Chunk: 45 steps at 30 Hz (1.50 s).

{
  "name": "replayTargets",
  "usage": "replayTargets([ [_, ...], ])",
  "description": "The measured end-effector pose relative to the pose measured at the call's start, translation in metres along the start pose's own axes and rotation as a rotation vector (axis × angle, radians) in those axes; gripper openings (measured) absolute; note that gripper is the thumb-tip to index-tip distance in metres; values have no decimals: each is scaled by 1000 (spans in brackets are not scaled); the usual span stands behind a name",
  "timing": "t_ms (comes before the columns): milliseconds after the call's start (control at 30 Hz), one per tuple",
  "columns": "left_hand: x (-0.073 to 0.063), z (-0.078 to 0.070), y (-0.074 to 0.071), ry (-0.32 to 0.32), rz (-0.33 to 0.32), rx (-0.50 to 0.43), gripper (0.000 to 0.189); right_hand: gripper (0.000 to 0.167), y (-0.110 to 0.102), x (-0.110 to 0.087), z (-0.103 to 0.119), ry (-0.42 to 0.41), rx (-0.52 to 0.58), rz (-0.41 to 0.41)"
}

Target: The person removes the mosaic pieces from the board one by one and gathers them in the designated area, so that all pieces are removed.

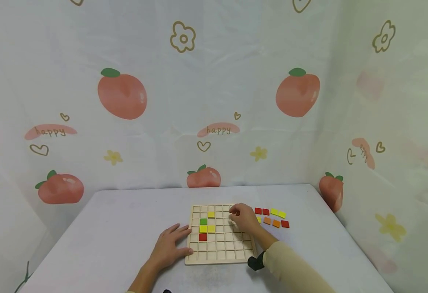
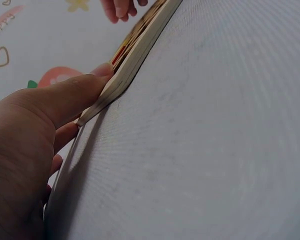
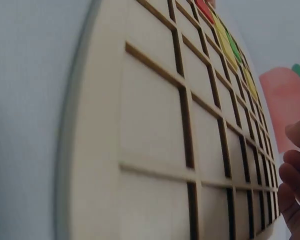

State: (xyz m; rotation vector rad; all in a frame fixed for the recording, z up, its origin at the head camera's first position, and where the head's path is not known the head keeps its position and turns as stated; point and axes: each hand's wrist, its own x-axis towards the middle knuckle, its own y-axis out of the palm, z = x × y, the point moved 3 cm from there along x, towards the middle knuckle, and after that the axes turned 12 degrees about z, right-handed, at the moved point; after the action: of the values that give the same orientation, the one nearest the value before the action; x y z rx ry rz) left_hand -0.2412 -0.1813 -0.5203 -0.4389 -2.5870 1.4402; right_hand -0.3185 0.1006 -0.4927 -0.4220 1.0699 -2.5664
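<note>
A square wooden grid board (image 1: pixel 221 260) lies on the table. In its left part sit a green tile (image 1: pixel 203 221), a red tile (image 1: pixel 202 237) and three yellow tiles, one of them the upper yellow tile (image 1: pixel 211 214). My left hand (image 1: pixel 168 248) rests against the board's left edge with fingers spread, and the left wrist view shows its thumb (image 2: pixel 82 92) on the rim. Over the board's far right part hovers my right hand (image 1: pixel 245 217), its fingers loosely bent. No tile shows between the thumb and fingers (image 3: pixel 295 175) in the right wrist view.
Right of the board lie several loose tiles in two rows, among them a red tile (image 1: pixel 285 224), an orange tile (image 1: pixel 267 221) and a yellow tile (image 1: pixel 281 214). The white table (image 1: pixel 119 228) meets a fruit-patterned curtain (image 1: pixel 214 93) behind and at the sides.
</note>
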Motion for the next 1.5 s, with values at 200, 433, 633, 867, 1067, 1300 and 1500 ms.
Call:
replayTargets([
  [200, 0, 0, 0, 5, -3, 0, 73, 11, 12, 1, 12, -63, 32, 10],
  [433, 1, 1, 0, -3, -5, -4, 73, 12, 27, 4, 24, -91, 43, 40],
  [633, 2, 1, -1, 12, -2, 1, 71, 12, 35, 7, 34, -93, 73, 116],
  [867, 2, 1, -1, 11, 7, 2, 73, 17, 43, 10, 37, -135, -25, 189],
  [1067, 3, 1, -1, 4, 8, 3, 73, 17, 48, 12, 35, -110, -148, 208],
  [1300, 3, 2, 0, -10, 16, -17, 73, 14, 51, 8, 37, -47, -176, 229],
  [1500, 2, 2, 0, -6, 17, -16, 73, 15, 51, 7, 42, -33, -198, 204],
])
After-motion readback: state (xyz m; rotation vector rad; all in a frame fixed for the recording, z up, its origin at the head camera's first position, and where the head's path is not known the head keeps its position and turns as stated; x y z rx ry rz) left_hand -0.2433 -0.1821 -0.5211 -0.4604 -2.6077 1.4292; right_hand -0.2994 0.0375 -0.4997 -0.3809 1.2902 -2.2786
